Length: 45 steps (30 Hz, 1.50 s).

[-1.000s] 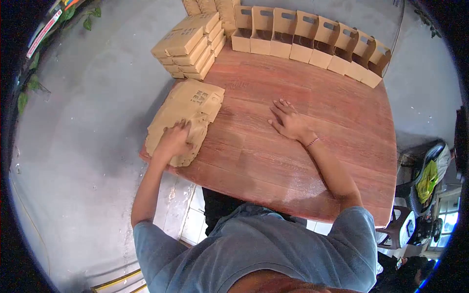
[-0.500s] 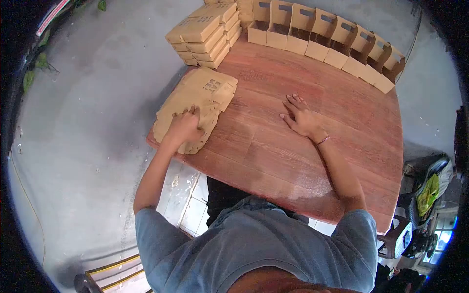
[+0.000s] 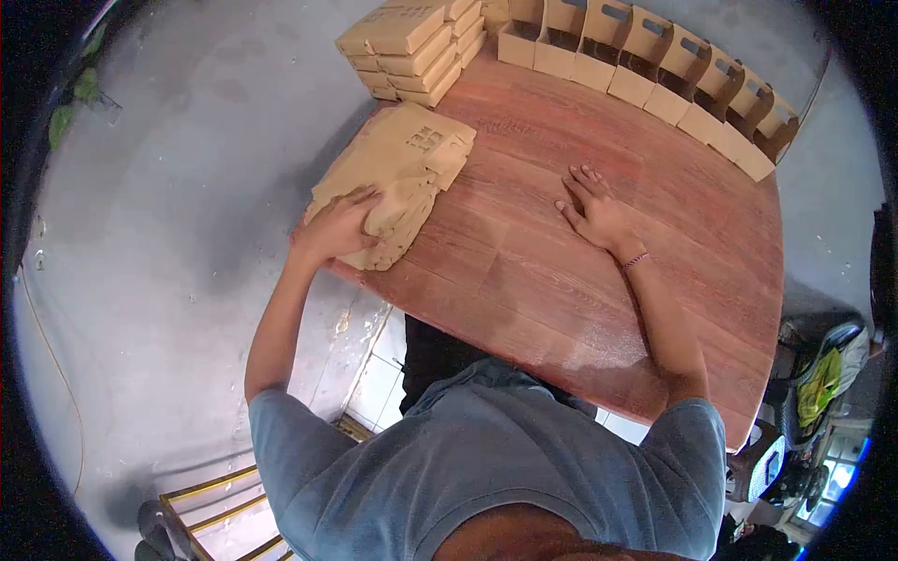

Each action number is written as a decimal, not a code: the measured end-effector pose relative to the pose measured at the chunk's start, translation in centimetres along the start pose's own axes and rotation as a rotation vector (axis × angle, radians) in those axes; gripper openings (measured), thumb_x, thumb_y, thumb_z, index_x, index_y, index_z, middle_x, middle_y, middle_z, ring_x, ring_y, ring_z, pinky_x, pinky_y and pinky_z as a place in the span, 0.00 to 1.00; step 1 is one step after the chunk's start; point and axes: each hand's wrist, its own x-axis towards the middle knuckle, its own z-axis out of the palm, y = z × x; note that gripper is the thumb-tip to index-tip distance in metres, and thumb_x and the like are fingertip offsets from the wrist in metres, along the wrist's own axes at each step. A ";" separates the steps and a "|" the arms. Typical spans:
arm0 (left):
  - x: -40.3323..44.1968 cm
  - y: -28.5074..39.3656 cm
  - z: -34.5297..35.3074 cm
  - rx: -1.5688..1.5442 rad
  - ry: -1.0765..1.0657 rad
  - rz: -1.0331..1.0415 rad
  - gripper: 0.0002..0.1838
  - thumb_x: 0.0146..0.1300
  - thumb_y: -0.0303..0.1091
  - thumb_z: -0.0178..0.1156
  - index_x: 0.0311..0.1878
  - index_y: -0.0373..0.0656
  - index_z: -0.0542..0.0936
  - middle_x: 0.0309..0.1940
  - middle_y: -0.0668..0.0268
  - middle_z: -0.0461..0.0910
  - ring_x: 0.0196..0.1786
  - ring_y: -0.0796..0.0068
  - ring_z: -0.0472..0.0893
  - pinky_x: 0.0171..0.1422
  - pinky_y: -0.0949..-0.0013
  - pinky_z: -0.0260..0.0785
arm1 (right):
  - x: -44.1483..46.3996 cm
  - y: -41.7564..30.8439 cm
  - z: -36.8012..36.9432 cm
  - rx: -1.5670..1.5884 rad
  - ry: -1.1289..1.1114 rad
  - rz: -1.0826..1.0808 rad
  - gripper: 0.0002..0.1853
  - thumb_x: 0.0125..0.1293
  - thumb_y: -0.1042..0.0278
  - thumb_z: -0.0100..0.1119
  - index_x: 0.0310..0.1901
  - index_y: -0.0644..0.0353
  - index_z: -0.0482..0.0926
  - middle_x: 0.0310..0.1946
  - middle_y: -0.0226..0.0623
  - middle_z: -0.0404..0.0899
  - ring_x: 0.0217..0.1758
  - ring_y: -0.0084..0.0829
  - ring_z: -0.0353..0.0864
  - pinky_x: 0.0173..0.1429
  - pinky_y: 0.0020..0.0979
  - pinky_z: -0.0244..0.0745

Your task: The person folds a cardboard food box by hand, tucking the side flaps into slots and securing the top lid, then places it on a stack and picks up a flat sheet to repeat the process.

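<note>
My left hand (image 3: 341, 227) rests on the near left part of a pile of flat brown cardboard sheets (image 3: 407, 159) with dark printed lettering, its fingers apart. The pile lies at the left edge of the reddish wooden table (image 3: 552, 271). My right hand (image 3: 599, 210) lies palm down on the bare wood near the middle, fingers spread, with a thin bracelet at the wrist. It holds nothing.
Several folded brown boxes (image 3: 412, 47) are stacked at the back left. A curved row of several open cardboard carriers (image 3: 645, 70) with handle holes lines the back edge. A stool (image 3: 756, 458) and a yellow-green bag (image 3: 820, 385) are at the right.
The view has shifted, so the table and boxes appear higher and further right. My left hand has slid towards the pile's outer left edge. My right hand stays flat on the table.
</note>
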 end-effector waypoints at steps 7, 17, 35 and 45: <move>0.1 -0.3 -0.9 -0.015 0.012 0.093 0.35 0.47 0.40 0.75 0.58 0.33 0.78 0.64 0.48 0.74 0.66 0.49 0.73 0.70 0.58 0.67 | 0.1 -0.1 0.0 0.010 0.004 0.013 0.32 0.74 0.44 0.49 0.66 0.65 0.71 0.73 0.51 0.61 0.79 0.51 0.53 0.82 0.46 0.45; -0.8 -1.2 1.4 0.282 0.021 0.223 0.13 0.66 0.37 0.58 0.44 0.37 0.82 0.53 0.57 0.83 0.50 0.53 0.83 0.58 0.54 0.75 | 0.0 0.1 0.1 0.013 -0.019 0.030 0.33 0.74 0.44 0.48 0.67 0.64 0.70 0.74 0.50 0.60 0.80 0.50 0.50 0.82 0.46 0.44; 1.6 17.1 -4.7 0.289 0.973 0.705 0.13 0.56 0.42 0.70 0.41 0.46 0.83 0.40 0.68 0.84 0.44 0.63 0.85 0.54 0.60 0.79 | 3.4 -12.7 -11.3 0.120 0.349 -0.680 0.33 0.47 0.64 0.72 0.59 0.59 0.77 0.59 0.43 0.77 0.69 0.47 0.70 0.75 0.50 0.62; -0.9 6.0 4.2 0.021 0.492 0.292 0.25 0.53 0.44 0.72 0.52 0.43 0.80 0.58 0.61 0.75 0.68 0.53 0.69 0.70 0.48 0.63 | -11.3 -2.6 -4.4 0.173 0.000 -0.313 0.33 0.52 0.54 0.71 0.60 0.57 0.79 0.63 0.37 0.77 0.68 0.41 0.74 0.73 0.43 0.68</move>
